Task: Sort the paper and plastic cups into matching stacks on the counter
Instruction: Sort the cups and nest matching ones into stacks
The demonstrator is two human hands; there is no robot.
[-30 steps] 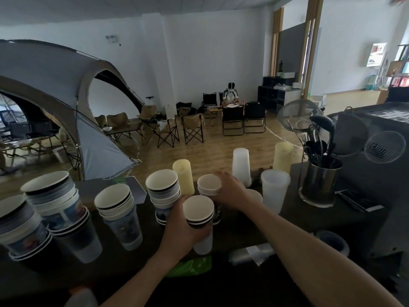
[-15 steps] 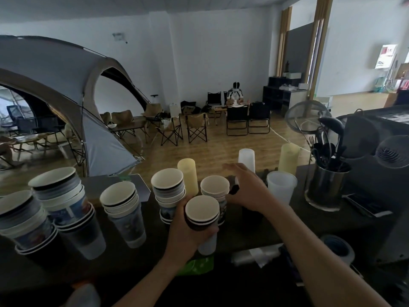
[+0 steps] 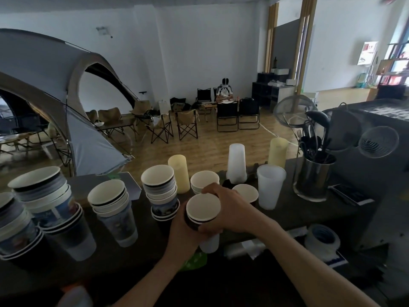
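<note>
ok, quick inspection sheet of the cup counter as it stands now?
Surface: dark counter, crowded with cups.
Job's things: mixed stacks at left, paper cups apparently nested in plastic ones; held stack, paper cups over a translucent cup; clear plastic cup upright; white cup and yellow cup inverted.
Clutter: utensil holder, tape roll, green item.
Hands: left hand and right hand both grip the held stack.
Cables: nothing seen.
Surroundings: tent, folding chairs, a seated person by the far wall.
</note>
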